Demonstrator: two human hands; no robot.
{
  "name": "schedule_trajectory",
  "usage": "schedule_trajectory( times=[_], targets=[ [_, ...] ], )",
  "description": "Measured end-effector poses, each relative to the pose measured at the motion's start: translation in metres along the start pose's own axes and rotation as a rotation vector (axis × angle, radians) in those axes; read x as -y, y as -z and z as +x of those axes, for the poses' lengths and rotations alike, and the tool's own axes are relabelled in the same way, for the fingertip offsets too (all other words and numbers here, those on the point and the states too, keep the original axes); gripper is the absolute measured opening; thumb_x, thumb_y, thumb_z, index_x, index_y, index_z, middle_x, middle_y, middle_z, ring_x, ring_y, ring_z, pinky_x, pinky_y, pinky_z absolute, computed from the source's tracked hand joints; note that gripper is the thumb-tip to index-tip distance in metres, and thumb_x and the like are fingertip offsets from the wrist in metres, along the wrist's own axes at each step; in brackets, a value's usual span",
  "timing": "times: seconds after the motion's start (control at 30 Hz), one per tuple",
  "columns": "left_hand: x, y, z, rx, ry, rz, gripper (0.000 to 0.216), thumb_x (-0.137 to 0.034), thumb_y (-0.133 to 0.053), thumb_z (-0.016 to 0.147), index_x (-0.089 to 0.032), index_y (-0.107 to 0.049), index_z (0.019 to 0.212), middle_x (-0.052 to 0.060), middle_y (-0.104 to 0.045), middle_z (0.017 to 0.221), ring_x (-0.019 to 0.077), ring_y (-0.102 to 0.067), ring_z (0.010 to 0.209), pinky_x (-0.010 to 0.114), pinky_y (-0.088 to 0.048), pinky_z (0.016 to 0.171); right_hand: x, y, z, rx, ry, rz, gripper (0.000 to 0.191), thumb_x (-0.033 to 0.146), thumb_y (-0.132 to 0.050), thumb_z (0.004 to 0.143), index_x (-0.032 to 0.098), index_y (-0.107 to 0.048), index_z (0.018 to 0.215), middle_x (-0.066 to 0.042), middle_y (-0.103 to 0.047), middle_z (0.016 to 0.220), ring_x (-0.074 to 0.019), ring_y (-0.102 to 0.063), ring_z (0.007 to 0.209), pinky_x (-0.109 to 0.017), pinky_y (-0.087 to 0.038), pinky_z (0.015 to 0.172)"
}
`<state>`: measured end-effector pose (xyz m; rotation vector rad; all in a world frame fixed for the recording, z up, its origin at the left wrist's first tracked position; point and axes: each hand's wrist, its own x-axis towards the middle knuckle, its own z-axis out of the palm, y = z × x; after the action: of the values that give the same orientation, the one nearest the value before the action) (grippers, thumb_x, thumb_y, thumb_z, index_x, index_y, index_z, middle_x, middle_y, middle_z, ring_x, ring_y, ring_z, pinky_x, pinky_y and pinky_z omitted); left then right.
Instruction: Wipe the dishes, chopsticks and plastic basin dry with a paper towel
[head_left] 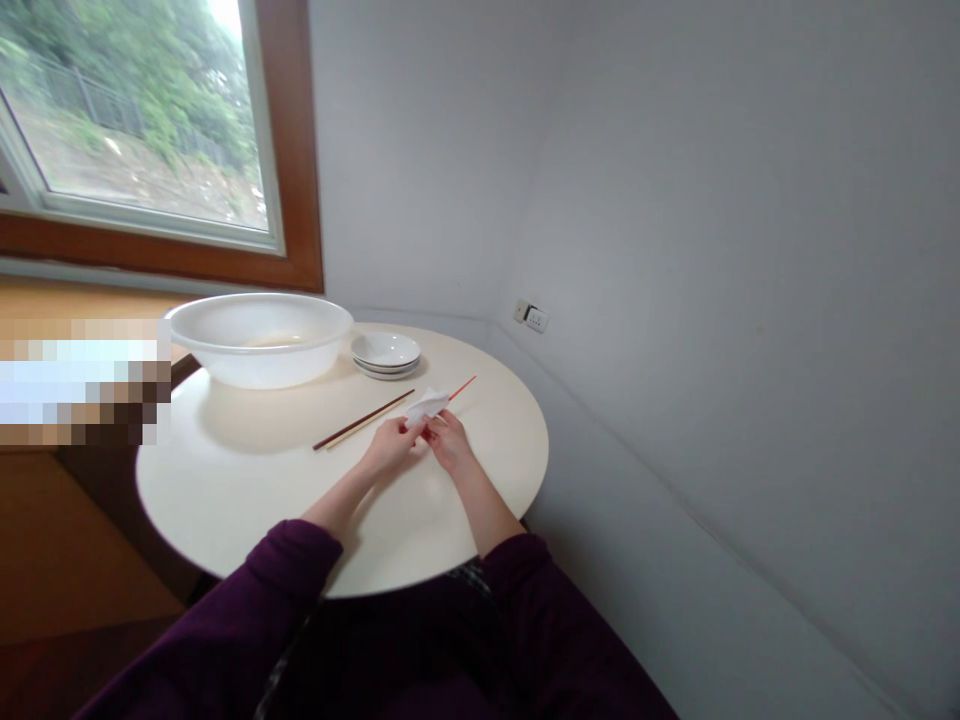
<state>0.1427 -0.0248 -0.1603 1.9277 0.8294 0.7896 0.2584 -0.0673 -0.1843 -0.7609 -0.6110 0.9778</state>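
Both my hands meet over the table around a crumpled white tissue (pixel 428 404). My left hand (pixel 390 443) is closed on the tissue from the left. From the right, my right hand (pixel 448 440) pinches at its lower edge, with fingertips partly hidden. A thin red stick, like a chopstick (pixel 463 387), shows beyond the tissue and slants up to the right; its other end is hidden. A dark brown chopstick (pixel 364 419) lies on the table left of my hands, with a thin pale line along it that may be a reflection or a second stick.
A large white basin (pixel 262 365) stands at the back left of the round white table (pixel 247 500). Stacked small white dishes (pixel 386 352) sit to its right. A wall with a socket (pixel 536 319) rises behind and right; a window (pixel 150 120) is at upper left.
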Motion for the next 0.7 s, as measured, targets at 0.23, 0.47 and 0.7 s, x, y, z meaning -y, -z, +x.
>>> schedule_trajectory(
  times=[0.23, 0.47, 0.7],
  targets=[
    [-0.0016, 0.0029, -0.0012, -0.058, 0.005, 0.005, 0.030, -0.038, -0.049, 0.075, -0.018, -0.052, 0.053, -0.002, -0.051, 0.045, 0.0136, -0.045, 0.045, 0.025, -0.028, 0.049, -0.0002, -0.0010, -0.0005, -0.013, -0.017, -0.016, 0.034, 0.017, -0.079, 0.054, 0.017, -0.060, 0.082, -0.001, -0.068, 0.079, -0.0153, -0.063, 0.077, -0.032, -0.049, 0.078],
    [-0.0028, 0.0055, -0.0004, -0.077, -0.004, -0.078, 0.025, -0.037, -0.050, 0.072, -0.018, -0.054, 0.057, -0.003, -0.051, 0.047, 0.0117, -0.043, 0.044, 0.024, -0.030, 0.049, 0.0052, -0.0041, -0.0047, -0.002, -0.053, -0.020, 0.027, 0.023, -0.077, 0.058, 0.018, -0.060, 0.079, 0.001, -0.066, 0.078, -0.0111, -0.060, 0.074, -0.025, -0.045, 0.071],
    [-0.0020, 0.0047, 0.0003, -0.057, 0.021, -0.152, 0.026, -0.037, -0.050, 0.069, -0.018, -0.051, 0.052, -0.003, -0.049, 0.044, 0.0096, -0.039, 0.040, 0.023, -0.029, 0.045, 0.0080, -0.0067, -0.0067, 0.012, -0.068, -0.056, 0.024, 0.027, -0.075, 0.058, 0.019, -0.059, 0.075, 0.002, -0.063, 0.076, -0.0100, -0.055, 0.070, -0.023, -0.039, 0.063]
  ],
)
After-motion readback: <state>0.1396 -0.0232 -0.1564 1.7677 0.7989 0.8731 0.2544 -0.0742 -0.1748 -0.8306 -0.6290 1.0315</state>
